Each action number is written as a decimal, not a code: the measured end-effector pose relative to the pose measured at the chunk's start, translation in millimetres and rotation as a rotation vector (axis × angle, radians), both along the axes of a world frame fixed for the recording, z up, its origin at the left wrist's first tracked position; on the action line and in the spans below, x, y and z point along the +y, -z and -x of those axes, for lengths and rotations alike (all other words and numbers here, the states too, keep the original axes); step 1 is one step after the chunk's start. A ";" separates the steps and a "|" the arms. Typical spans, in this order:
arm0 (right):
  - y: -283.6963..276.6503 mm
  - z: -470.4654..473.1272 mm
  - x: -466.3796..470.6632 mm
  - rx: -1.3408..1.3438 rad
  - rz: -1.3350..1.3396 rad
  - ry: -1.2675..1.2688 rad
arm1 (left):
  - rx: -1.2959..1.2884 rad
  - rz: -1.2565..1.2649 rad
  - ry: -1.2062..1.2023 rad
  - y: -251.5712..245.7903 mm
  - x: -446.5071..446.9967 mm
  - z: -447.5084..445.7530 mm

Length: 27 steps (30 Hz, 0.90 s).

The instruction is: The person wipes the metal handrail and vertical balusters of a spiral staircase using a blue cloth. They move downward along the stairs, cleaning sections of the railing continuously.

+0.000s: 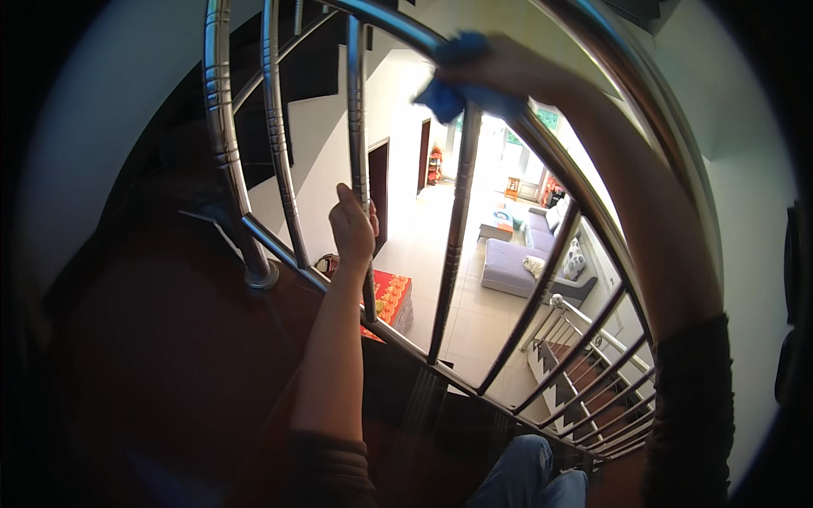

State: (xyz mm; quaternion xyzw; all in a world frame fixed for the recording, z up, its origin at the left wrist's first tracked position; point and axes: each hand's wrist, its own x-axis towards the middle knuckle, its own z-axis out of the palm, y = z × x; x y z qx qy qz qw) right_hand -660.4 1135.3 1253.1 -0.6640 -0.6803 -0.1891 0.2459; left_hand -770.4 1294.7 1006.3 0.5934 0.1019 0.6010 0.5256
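Observation:
My left hand (353, 227) is closed around an upright metal baluster (357, 127) of the stair railing. Higher up, my right hand (492, 66) presses a blue cloth (448, 95) onto the railing's upper crossbar (400, 25), where another baluster (467, 165) meets it. The right hand and the cloth look blurred. Both are shiny round tubes with ringed grooves along the balusters. A thicker handrail (625, 70) curves above my right forearm. The lower rail (406, 346) runs under the balusters.
Below, through the bars, lie a tiled floor (429, 235), a purple-grey sofa (508, 263) and a red patterned cloth (389, 289) on a table. A lower stair flight (591, 381) with railing descends at right. A thick newel post (222, 127) stands left on dark flooring (190, 355).

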 end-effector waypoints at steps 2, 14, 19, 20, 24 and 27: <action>38.8 -15.3 -58.7 0.171 0.093 0.019 | 0.016 -0.040 -0.007 1.1 3.4 1.9; 232.7 5.6 -187.2 -0.353 -0.672 0.277 | 0.100 -0.033 0.094 8.4 15.9 5.7; 230.1 72.0 -97.5 1.337 -0.682 0.071 | 0.126 -0.017 0.073 7.8 12.1 3.3; 219.1 70.9 -79.8 1.471 -0.800 -0.089 | 0.122 -0.019 0.062 7.1 13.2 4.0; 152.1 52.9 -12.6 1.388 -0.759 -0.292 | 0.083 -0.019 0.045 5.4 11.5 -3.2; 126.2 35.2 19.0 1.010 -0.778 -0.356 | 0.061 -0.005 0.015 4.8 4.8 -5.2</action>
